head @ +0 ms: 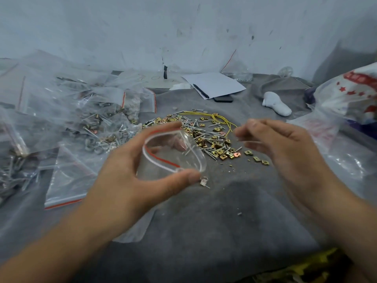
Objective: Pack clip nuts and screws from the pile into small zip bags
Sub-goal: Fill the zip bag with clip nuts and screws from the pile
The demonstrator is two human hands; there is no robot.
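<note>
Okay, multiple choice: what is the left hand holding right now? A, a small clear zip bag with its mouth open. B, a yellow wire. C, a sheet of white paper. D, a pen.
A: the left hand grips a small clear zip bag by its red-striped rim, mouth open.

Dim bluish light, soft shadows; wide-angle bending at edges; right hand (285, 144) motion-blurred.

a glossy clear plastic zip bag (173, 154) is seen. brass-toned metal clip nuts (219, 151) and shiny steel screws (195, 124) are spread on matt grey cloth (204, 221); smooth white paper (214, 83) is seen at twelve o'clock.
</note>
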